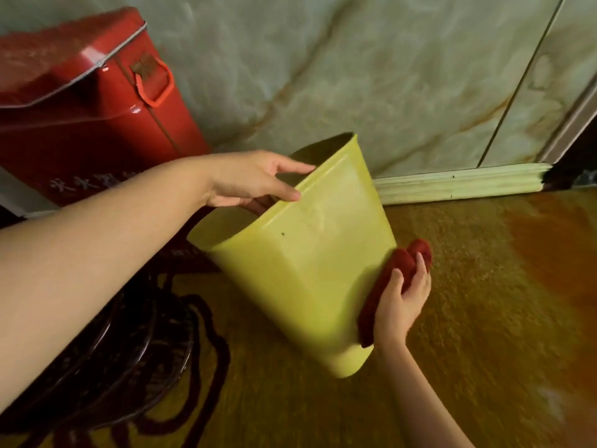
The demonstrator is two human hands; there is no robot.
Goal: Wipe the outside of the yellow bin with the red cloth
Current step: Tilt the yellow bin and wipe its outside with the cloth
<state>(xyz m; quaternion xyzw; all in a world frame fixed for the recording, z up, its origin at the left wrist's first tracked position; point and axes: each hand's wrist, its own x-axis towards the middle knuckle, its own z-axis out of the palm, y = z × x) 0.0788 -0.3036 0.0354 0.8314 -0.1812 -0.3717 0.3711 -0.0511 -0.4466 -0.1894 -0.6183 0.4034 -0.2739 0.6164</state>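
I am holding the yellow bin (300, 253) tilted, its open mouth leaning away toward the marbled wall (371, 69) and its base lifted toward me. My left hand (248, 179) is gripping the rim, thumb on the outside, the other fingers hooked down inside the mouth. My right hand (399, 305) is pressing the bunched red cloth (403, 263) flat against the bin's right side near the base; this grip is clenched on the cloth, fingers spread over it. The cloth is lying between my palm and the plastic, one fold sticking out past my fingertips. The bin is crowded on the left by a red metal box (90, 101) and a dark wooden stool (106, 344). To the right, the orange floor (500, 286) is lying open up to the skirting board (458, 184).
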